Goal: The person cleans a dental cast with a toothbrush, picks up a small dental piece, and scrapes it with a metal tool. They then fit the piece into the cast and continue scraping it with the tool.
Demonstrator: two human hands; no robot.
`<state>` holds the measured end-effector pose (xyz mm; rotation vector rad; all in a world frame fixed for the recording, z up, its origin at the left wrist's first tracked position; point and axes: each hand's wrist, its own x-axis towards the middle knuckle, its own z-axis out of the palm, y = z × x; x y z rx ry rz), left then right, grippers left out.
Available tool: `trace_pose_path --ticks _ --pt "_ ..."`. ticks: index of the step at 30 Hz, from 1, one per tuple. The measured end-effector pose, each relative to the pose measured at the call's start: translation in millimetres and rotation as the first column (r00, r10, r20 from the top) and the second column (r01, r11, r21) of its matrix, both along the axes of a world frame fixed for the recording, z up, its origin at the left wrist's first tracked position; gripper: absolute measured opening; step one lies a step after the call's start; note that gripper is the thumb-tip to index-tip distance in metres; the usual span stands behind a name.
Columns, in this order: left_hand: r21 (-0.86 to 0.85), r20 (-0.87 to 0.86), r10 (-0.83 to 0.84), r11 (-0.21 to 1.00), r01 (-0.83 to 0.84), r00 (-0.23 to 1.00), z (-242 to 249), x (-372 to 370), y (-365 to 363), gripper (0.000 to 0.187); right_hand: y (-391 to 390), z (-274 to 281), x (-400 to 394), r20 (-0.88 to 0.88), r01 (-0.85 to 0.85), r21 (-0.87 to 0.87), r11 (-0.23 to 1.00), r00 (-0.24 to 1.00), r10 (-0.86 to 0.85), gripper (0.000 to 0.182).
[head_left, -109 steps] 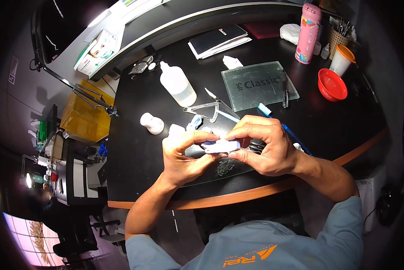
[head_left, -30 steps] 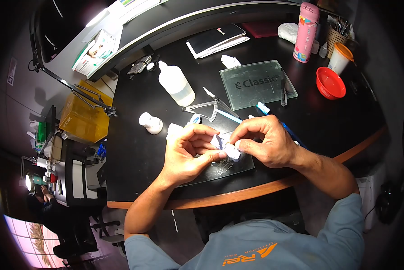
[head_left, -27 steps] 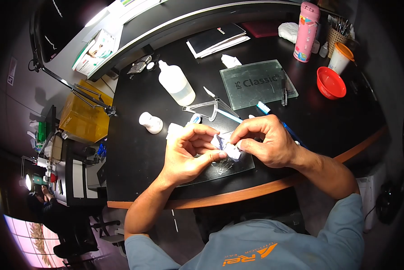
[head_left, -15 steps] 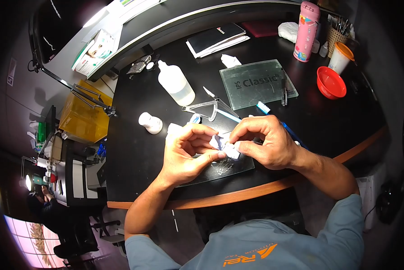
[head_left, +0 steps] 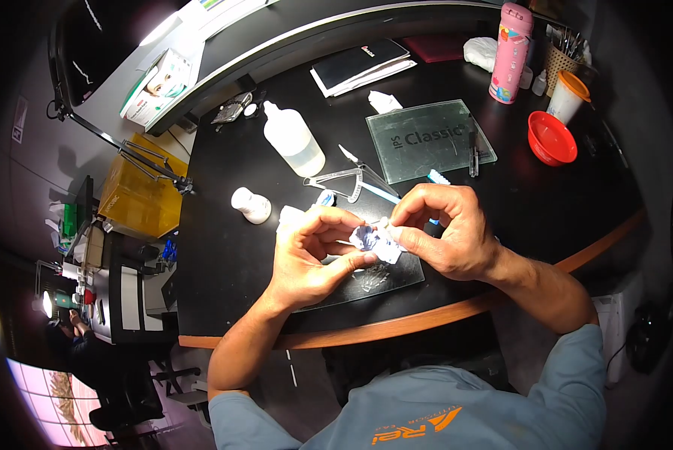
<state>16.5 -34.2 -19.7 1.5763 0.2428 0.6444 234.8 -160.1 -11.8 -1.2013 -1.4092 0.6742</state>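
Observation:
Between the fingertips and thumb of my left hand (head_left: 318,251) is a small pale plaster dental model (head_left: 381,244) with an uneven surface. My right hand (head_left: 445,232) pinches at the model's upper right edge; a tiny whitish bit shows at its fingertips, too small to name. Below both hands lies a dark plate (head_left: 396,277) with whitish scraps on it. A toothbrush (head_left: 438,178) lies partly hidden behind my right hand. Just beyond the hands is a measuring caliper (head_left: 340,180).
A small white jar (head_left: 251,206) and a large clear-liquid bottle (head_left: 295,142) stand to the left. A glass slab (head_left: 419,154) lies beyond the hands. Back right are a red bowl (head_left: 552,139), a pink flask (head_left: 510,56) and a cup (head_left: 567,97). Another person sits far left.
My right hand has shifted slightly up and right, its fingers lifting along the model, so more of the model shows. My left hand stays almost still.

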Motion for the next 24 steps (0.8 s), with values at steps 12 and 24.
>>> trace_pose_path --ticks 12,24 --pt "0.021 -0.015 -0.008 1.000 0.008 1.000 0 -1 1 0.040 0 3 -2 0.062 0.002 0.039 0.999 0.998 -0.005 0.009" --pt "-0.098 0.125 0.230 0.971 -0.219 0.965 5 0 11 0.040 0 -7 5 0.536 0.011 0.038 0.999 0.844 -0.030 0.009"
